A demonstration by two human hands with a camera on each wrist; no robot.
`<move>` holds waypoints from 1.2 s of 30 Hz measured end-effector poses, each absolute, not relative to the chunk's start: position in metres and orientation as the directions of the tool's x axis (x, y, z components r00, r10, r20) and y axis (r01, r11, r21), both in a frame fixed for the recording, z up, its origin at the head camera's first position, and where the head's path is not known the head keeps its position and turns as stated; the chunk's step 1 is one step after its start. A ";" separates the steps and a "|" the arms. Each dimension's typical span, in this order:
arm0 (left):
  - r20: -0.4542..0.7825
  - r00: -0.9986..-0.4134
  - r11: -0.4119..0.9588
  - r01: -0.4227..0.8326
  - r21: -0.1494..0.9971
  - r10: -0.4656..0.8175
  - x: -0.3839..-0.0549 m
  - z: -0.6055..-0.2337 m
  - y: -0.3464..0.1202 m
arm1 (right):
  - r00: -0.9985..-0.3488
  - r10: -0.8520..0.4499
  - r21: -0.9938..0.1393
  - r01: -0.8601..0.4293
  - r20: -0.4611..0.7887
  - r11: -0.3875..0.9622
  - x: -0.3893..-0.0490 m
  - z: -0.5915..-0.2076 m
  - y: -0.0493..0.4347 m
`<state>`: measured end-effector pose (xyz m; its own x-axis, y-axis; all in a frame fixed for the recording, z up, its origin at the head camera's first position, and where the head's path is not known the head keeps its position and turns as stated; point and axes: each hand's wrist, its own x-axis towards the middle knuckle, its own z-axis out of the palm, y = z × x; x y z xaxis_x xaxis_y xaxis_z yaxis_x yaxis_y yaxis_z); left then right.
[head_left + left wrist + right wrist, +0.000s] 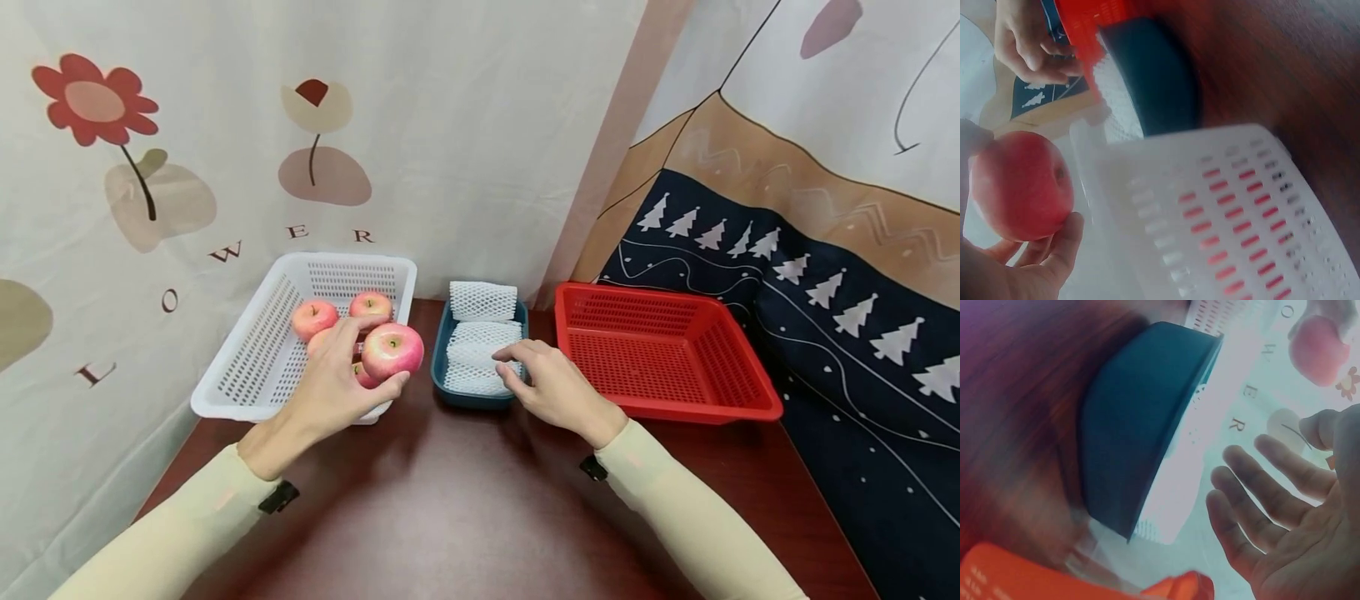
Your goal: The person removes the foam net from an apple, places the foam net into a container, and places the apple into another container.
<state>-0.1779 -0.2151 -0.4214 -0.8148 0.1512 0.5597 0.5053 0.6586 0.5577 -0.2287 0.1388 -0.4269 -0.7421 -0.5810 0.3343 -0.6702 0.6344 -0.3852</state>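
Note:
My left hand [330, 379] grips a red-pink apple [393, 351] between thumb and fingers, raised over the right rim of the white basket [251, 367]. More apples [314, 319] lie inside that basket, partly hidden behind the hand. In the left wrist view the held apple [1022, 186] sits above the basket's perforated wall. My right hand [558, 387] hovers with loosely bent, spread fingers over the right side of a dark teal tray [474, 401]. White foam net sleeves [480, 346] fill the tray. Nothing is between the right fingers [1235, 512] in the right wrist view.
A red perforated basket [667, 358] stands right of the teal tray, beyond the right hand. All three containers are on a dark reddish-brown table [465, 508]. Behind them hangs a printed curtain [480, 150], and a dark tree-patterned cloth [847, 367] covers the right side.

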 end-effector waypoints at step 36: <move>0.053 -0.976 0.925 0.216 0.312 0.211 -0.229 -0.383 -0.322 | -0.841 -0.406 -0.434 -0.534 0.357 0.725 -0.230 -0.405 0.228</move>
<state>-0.2288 -0.3218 -0.3834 -0.9762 0.2106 0.0527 0.2164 0.9251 0.3120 -0.2301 0.2281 -0.4054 -0.8413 -0.4058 0.3573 -0.5342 0.7254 -0.4341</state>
